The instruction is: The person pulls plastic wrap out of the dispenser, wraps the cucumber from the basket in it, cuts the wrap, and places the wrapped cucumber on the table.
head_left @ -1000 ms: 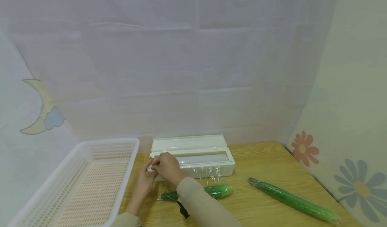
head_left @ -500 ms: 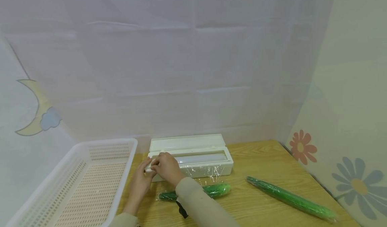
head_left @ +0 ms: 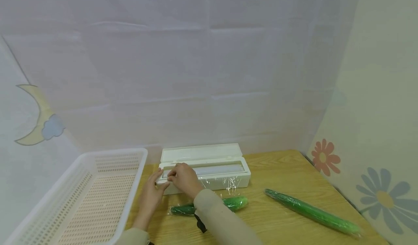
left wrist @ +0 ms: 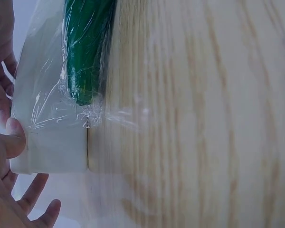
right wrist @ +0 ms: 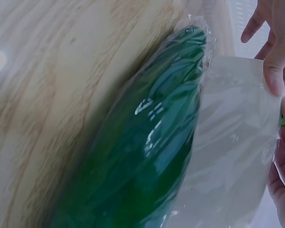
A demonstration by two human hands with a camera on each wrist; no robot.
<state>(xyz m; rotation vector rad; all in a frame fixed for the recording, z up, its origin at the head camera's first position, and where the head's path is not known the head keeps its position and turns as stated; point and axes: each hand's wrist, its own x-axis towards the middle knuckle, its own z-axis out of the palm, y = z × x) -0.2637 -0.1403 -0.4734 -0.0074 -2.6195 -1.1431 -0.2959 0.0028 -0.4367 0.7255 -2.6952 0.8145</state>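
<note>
A white cling film box (head_left: 209, 182) lies with its lid raised, a roll of film (head_left: 218, 170) inside. My left hand (head_left: 150, 197) holds the box's left end, thumb at its front upper edge. Close beside it, my right hand (head_left: 186, 179) has curled fingers pinching at the front rim; a small green bit (right wrist: 282, 121) shows there, part of a mostly hidden slide cutter. Clear film (left wrist: 52, 85) stretches from the box front over a cucumber (head_left: 236, 203), which lies just in front, partly behind my right sleeve. A second film-wrapped cucumber (head_left: 313, 211) rests at the right.
A white perforated plastic basket (head_left: 143, 165) stands left of the box. The wooden table (head_left: 277, 165) ends near a flower-patterned cloth on the right, and a pale cloth hangs behind the box.
My right hand has slid a little to the right along the box's front rim, away from the left hand. The left hand keeps its place on the box end.
</note>
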